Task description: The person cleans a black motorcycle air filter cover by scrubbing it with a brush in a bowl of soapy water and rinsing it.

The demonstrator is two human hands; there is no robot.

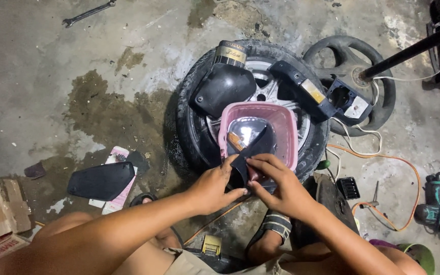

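Note:
Both hands meet over the near rim of a pink plastic basket (287, 125) that rests on a car wheel (192, 109) lying flat on the concrete. My left hand (212, 188) and my right hand (276, 186) together pinch a small black piece (256, 146) that rises from between the fingers into the basket. Inside the basket lies a shiny chrome part (245, 130) with an orange bit beside it. A black moulded cover (222, 89) and a long black housing (314, 94) lie on the wheel behind the basket.
A second smaller wheel (380, 104) on a black bar sits at the back right. A spanner (87, 12) lies far left. A flat black panel (100, 181) rests on paper at left, cardboard (1, 214) beyond it. An orange cable (408, 170) and a cordless drill (436, 201) lie at right.

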